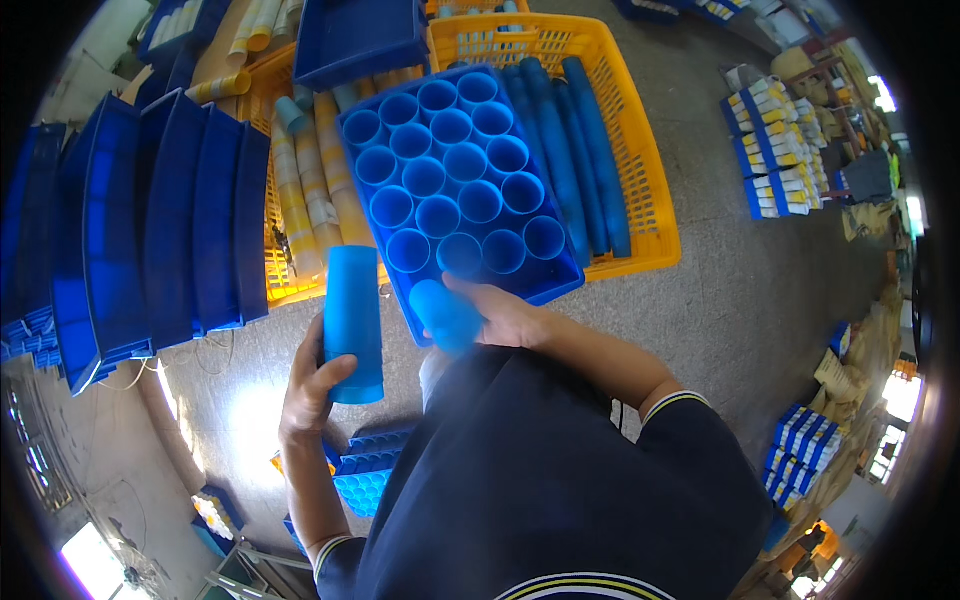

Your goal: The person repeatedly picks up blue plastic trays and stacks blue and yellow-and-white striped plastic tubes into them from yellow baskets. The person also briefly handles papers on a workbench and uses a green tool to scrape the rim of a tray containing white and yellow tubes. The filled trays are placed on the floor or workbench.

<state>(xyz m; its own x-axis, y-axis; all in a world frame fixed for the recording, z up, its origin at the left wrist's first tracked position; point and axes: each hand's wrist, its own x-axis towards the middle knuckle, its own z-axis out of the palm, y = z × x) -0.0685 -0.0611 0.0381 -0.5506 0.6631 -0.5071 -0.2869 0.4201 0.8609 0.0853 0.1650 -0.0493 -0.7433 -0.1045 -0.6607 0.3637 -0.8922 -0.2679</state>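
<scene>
My left hand [308, 388] is wrapped round a blue, slightly tapered tube [353, 305], held upright left of the blue bin; a seam near its lower end may be a second tube nested in it. My right hand [512, 318] grips another blue tube [445, 318], smeared by motion, over the bin's near edge. The blue bin [556, 289] lies tilted in front of me, with rows of round open-ended blue tubes [424, 178] standing in it. Part of its near row is hidden behind my right hand and its tube.
Under the bin are yellow crates [655, 200] with long blue tube stacks [590, 150] and yellow-white stacks [300, 170]. Tall blue bins [170, 210] stand on the left. An empty-looking blue bin [360, 45] sits at the back. More filled blue trays [372, 480] lie low beside me.
</scene>
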